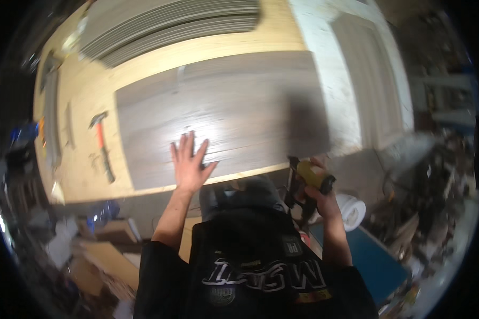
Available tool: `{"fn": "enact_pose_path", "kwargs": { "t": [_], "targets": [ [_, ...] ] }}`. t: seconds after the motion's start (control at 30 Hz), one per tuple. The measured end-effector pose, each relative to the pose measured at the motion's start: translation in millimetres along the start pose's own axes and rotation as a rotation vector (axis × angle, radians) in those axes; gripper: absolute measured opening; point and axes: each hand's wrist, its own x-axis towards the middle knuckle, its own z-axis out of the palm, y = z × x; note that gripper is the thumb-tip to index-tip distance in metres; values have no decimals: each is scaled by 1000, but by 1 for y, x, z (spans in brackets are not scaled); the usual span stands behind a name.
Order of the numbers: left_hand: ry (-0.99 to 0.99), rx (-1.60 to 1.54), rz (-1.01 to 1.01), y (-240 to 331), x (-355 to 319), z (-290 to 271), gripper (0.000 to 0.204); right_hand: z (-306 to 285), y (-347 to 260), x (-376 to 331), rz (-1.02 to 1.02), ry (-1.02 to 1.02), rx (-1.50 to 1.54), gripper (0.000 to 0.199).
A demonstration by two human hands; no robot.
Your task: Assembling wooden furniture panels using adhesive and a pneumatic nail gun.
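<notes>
My left hand (190,165) lies flat with its fingers spread on a grey-brown wood-look panel (234,106), close to the panel's near edge. That panel rests on a light wooden worktop. Off the panel's near right corner, my right hand (323,189) is wrapped round a yellow and black nail gun (310,173). The tool is held beside the worktop's front edge, and its lower part is dark and blurred. A claw hammer (102,143) with an orange and black handle lies on the worktop left of the panel.
A stack of grooved grey-brown strips (181,29) lies at the back of the worktop (90,95). On the right, another grey-brown panel (370,80) rests on a white surface (335,80). Boards (109,263), a white roll (351,212) and a blue-green sheet (375,260) lie below.
</notes>
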Motion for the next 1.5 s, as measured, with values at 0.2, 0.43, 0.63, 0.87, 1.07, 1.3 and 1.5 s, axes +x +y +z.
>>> {"fn": "enact_pose_path", "kwargs": {
  "t": [0.2,0.43,0.63,0.87,1.07,1.3,1.5],
  "targets": [
    [296,-88,-446,-130,-89,-57,63,76,8,25,62,-360,-263,79],
    [368,-240,-249,-167,-101,-64,38,236,17,60,-125,-618,-733,72],
    [219,-363,-110,-211,-110,-69,31,377,27,79,-132,-677,-1001,70],
    [350,-542,-57,-222,-115,-57,31,416,44,86,57,-571,-1020,68],
    [419,-540,-18,-223,-116,-60,29,422,45,82,112,-516,-1027,69],
    [422,-517,49,-228,-115,-51,31,423,47,80,66,-509,-1069,68],
    [402,-517,31,-227,-116,-56,33,430,42,76,126,-464,-1106,68]
  ]
}}
